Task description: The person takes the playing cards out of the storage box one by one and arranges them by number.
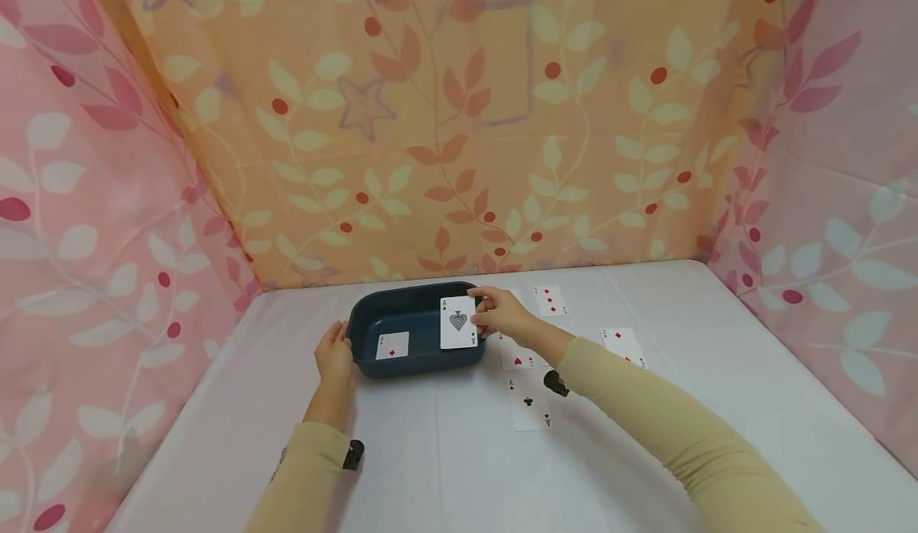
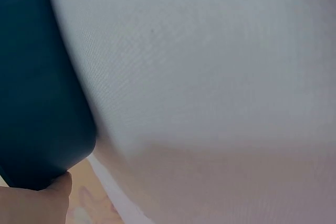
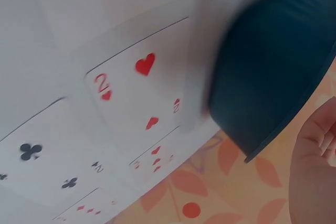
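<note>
A dark blue rectangular tub [image 1: 419, 367] stands toward the back of the table, an ace of diamonds [image 1: 392, 346] lying on its floor at the left. My left hand [image 1: 335, 355] grips the tub's left end; in the left wrist view the thumb [image 2: 62, 184] lies against its edge. Between thumb and fingers, my right hand [image 1: 502, 310] pinches an ace of spades [image 1: 457, 322], face up over the tub's right end. The right wrist view shows the outside of the tub [image 3: 262, 77] and part of the right hand [image 3: 315, 166], but not the held card.
Right of the tub, several playing cards lie face up on the white cloth: an ace of clubs [image 1: 529, 415], a two of hearts [image 3: 139, 85], a two of clubs [image 3: 44, 156] and a three of diamonds [image 1: 550, 300]. Patterned fabric walls [image 1: 445, 119] enclose the table.
</note>
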Demonstrator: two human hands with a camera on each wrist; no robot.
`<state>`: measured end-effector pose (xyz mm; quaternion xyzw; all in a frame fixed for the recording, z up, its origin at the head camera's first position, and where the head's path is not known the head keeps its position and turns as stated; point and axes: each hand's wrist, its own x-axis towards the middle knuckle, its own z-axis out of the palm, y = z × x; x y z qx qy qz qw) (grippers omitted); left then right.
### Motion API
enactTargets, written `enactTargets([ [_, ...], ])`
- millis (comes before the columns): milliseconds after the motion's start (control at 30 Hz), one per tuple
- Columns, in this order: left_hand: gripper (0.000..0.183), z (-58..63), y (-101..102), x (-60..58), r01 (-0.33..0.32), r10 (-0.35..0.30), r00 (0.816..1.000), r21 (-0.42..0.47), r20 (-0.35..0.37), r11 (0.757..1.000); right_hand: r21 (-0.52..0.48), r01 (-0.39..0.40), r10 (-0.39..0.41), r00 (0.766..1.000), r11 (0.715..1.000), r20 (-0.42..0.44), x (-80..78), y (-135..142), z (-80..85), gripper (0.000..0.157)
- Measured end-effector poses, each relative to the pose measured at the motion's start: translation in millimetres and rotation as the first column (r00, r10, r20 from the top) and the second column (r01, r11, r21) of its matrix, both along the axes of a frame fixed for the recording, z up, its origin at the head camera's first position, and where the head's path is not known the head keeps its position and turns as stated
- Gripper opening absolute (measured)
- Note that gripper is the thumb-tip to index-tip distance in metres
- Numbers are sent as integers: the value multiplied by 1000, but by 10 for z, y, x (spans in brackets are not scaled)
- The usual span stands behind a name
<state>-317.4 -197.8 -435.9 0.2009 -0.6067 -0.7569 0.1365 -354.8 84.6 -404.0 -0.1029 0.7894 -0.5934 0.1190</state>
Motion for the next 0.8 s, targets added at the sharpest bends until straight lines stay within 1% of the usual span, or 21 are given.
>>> enactTargets([
  [167,53,12,-2,21,6,-6,1000,-7,4,1000,10,3,-3,1000,1000,-9,36,154,8,54],
  [233,54,16,-1,28,8,-8,1000,-5,5,1000,16,-7,8,1000,1000,-17,58,212,10,55],
  [367,54,15,-5,26,9,-9,1000,-3,3,1000,11,-2,3,1000,1000,-8,106,305,24,56],
  [533,53,10,-9,16,5,-5,1000,-2,-2,1000,-2,23,-23,1000,1000,10,147,385,25,56],
  [800,53,22,5,23,19,-19,1000,1,-10,1000,-6,19,-19,1000,1000,10,200,508,3,55],
])
